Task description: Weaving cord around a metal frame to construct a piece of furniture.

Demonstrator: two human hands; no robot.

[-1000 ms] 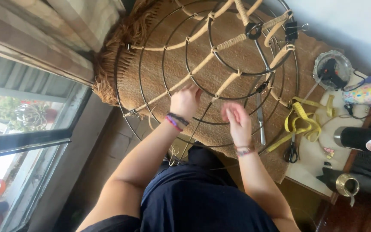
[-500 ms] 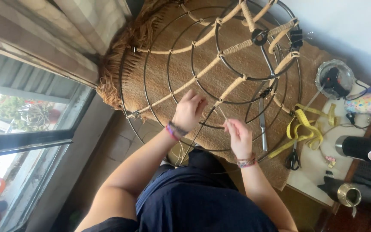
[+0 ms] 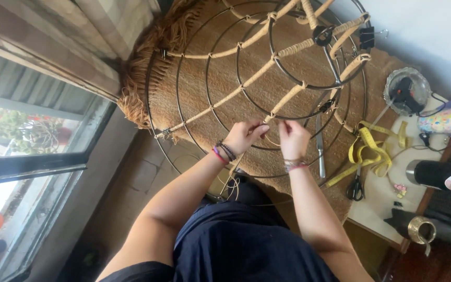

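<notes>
The top of the frame (image 3: 267, 78) runs out of the picture, so its full shape cannot be judged. What passes between the two hands is a thin cord (image 3: 273, 121), barely visible against the mat (image 3: 204, 89); its exact path around the wire cannot be made out. More pale cord hangs below the wrists, partly lost against the dark clothing. The items at the right edge of the side table (image 3: 377, 209) are cut off.

The frame is a dome of dark wire rings crossed by ribs; several ribs are wrapped in tan cord, knotted where they cross the rings. Black clips grip it near the top and at the left rim. It rests on the woven, fringed mat.

Left hand (image 3: 244, 137): fingers pinched shut on the cord, at the lower end of one wrapped rib, where it meets a ring. Right hand (image 3: 292, 137): just beside it, fingertips likewise closed on the cord, touching the same ring. Both hands sit at the frame's near side, wrists banded with bracelets.

A knife (image 3: 320, 149) lies on the mat just right of the right hand. A yellow tape (image 3: 366, 151) and scissors (image 3: 356, 189) lie further right, on the table.
</notes>
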